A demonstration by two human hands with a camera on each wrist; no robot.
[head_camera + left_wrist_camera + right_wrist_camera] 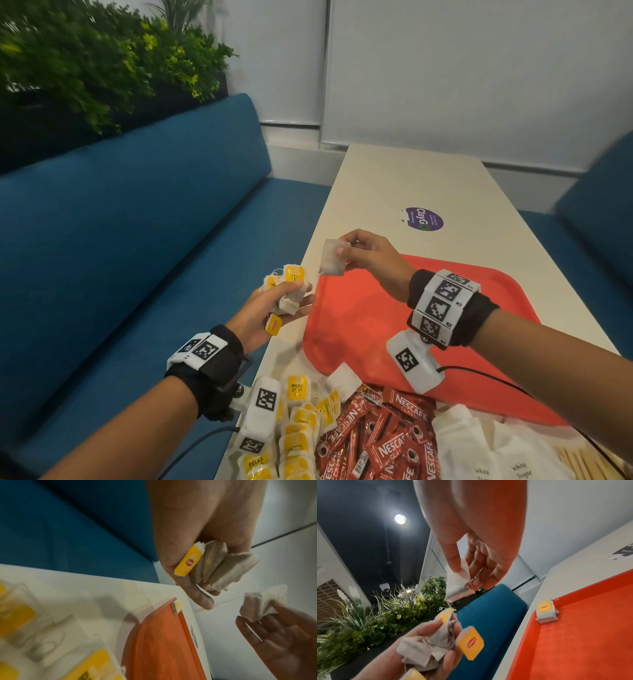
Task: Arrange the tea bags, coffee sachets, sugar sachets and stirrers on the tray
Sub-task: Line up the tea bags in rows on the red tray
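Observation:
My left hand [291, 301] is raised beside the table's left edge and grips a bunch of tea bags [289, 284] with yellow tags, seen close as the bunch [214, 566] in the left wrist view. My right hand [344, 251] pinches a single white tea bag [331, 257] just above the bunch; its string runs down to a tag in the left hand. The red tray [394, 325] lies under the right wrist. One tea bag [546, 613] sits inside the tray's left rim [530, 635].
Near the table's front edge lie a heap of loose tea bags [301, 428], red coffee sachets [376, 442], white sugar sachets [496, 455] and wooden stirrers [582, 460]. A purple sticker [424, 219] marks the table beyond the tray. Blue benches [137, 240] flank the table.

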